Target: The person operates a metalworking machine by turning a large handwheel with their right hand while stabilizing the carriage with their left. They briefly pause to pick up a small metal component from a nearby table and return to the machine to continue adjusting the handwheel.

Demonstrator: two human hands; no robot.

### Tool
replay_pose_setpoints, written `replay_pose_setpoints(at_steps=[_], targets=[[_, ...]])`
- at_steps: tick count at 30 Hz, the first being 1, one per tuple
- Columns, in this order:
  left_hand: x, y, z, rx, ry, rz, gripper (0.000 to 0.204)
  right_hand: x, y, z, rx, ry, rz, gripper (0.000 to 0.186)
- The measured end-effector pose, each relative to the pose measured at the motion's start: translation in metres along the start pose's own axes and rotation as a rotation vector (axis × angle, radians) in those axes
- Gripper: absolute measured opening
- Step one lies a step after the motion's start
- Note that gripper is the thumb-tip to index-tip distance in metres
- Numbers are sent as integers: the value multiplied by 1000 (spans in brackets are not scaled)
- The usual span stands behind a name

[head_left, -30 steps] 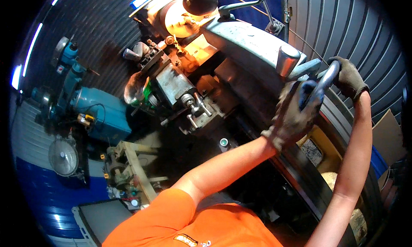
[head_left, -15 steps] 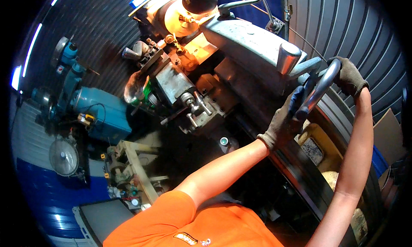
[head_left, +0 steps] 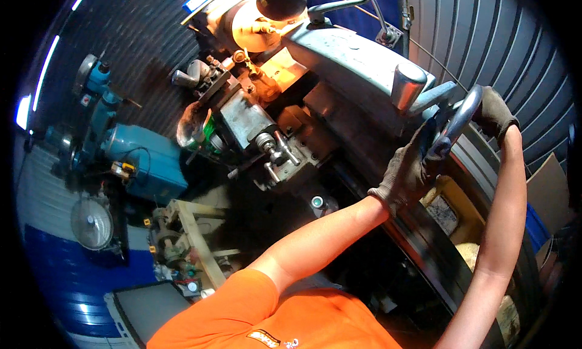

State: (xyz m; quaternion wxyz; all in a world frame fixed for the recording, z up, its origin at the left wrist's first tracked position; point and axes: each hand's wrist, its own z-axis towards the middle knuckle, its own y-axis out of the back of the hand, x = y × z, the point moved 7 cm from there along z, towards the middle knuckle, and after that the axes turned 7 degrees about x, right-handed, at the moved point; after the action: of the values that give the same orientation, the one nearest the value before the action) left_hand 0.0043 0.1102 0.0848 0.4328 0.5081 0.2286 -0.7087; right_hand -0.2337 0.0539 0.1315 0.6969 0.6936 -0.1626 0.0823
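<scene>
L hand [head_left: 405,174] at 7 o'clock end of handwheel [head_left: 459,123] rim, grip n/k | R hand [head_left: 495,111] at 1 o'clock end, fingers hidden, grip n/k | wheel btwn both, approx. edge-on, long axis 7–1 | tailstock [head_left: 354,55] off wheel's 10 o'clock

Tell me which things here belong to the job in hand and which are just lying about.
Seems part of the job:
metal handwheel
gloved left hand and gloved right hand, both at its rim
pale machine body beside it

Apparently just standing about:
round fan
teal machine
pale frame
</scene>
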Motion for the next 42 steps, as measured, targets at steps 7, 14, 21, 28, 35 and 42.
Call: replay_pose_setpoints(at_steps=[7,14,21,28,35,42], targets=[[-10,-4,13,57,104,79,46,-35,-20,13,68,51,-50,21],[-9,-9,24,85,143,-84,43,-38,-31,12,124,-76,198,22],[-44,-5,32,192,357,20,33,-48,-35,13,82,13,157,17],[-35,-6,32,183,187,-62,32,-33,-31,9,130,-87,215,14],[20,-4,-12,245,153,-228,69,-5,12,-5,37,-204,34,24],[5,62,-34,181,11,234,71,60,33,-86,-380,46,-227,32]])
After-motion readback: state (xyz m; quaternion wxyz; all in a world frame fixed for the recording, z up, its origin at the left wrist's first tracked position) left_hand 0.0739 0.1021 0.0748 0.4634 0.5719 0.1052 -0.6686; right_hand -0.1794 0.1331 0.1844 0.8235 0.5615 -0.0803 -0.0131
